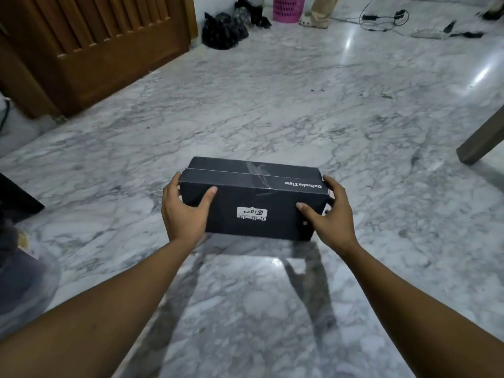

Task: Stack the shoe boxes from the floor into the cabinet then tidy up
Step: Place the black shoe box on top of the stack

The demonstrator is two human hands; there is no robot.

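Observation:
A black shoe box (253, 195) with upside-down white lettering and clear tape across its lid is in the middle of the view, over the marble floor (300, 105). My left hand (185, 211) grips its left end, thumb on the near face. My right hand (324, 214) grips its right end, fingers wrapped around the side. Whether the box rests on the floor or is held just above it I cannot tell. The wooden cabinet (90, 45) stands at the far left, its slatted door seen at an angle.
Black bags (226, 28) and a pink basket (286, 8) sit by the far wall, where a person's legs (321, 12) stand. Cables (387, 17) lie at the far right. A furniture leg (482, 140) stands at the right edge. A dark object (16, 200) lies at the left edge.

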